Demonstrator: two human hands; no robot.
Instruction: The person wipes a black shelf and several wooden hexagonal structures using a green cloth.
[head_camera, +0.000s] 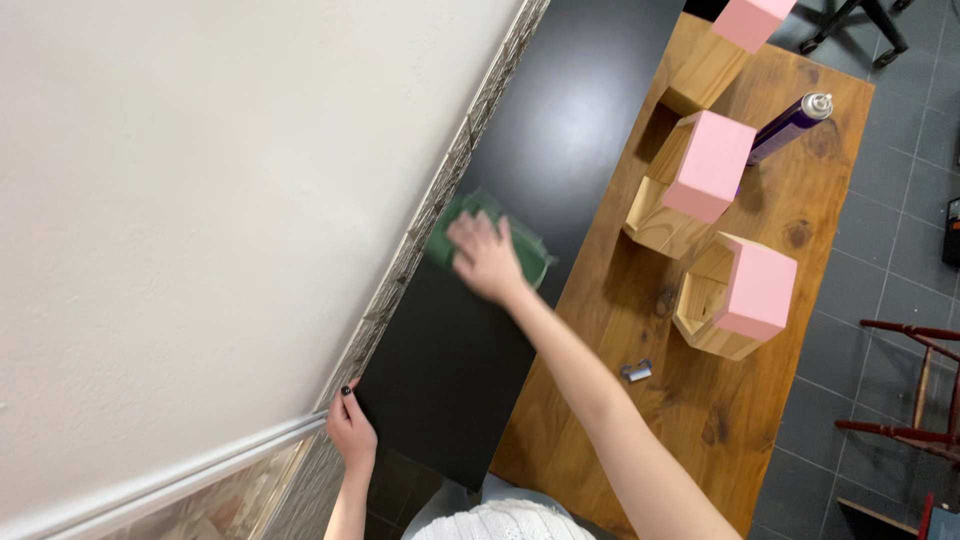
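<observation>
- Head view: I'm seeing the right hand (487, 258) pressing flat, fingers spread, on a green cloth (490, 240) lying on the black panel (470, 340), close to the wall (200, 200).
- Left hand (350, 430) is gripping the panel's near corner, fingers curled around the edge.
- I'm judging the cloth soft, light, bunching easily; best held under a flat palm.
- I'm judging the panel stiff, smooth, likely slippery; edges are the hold.
- Panel's long axis is running away from me, along the wall.
</observation>
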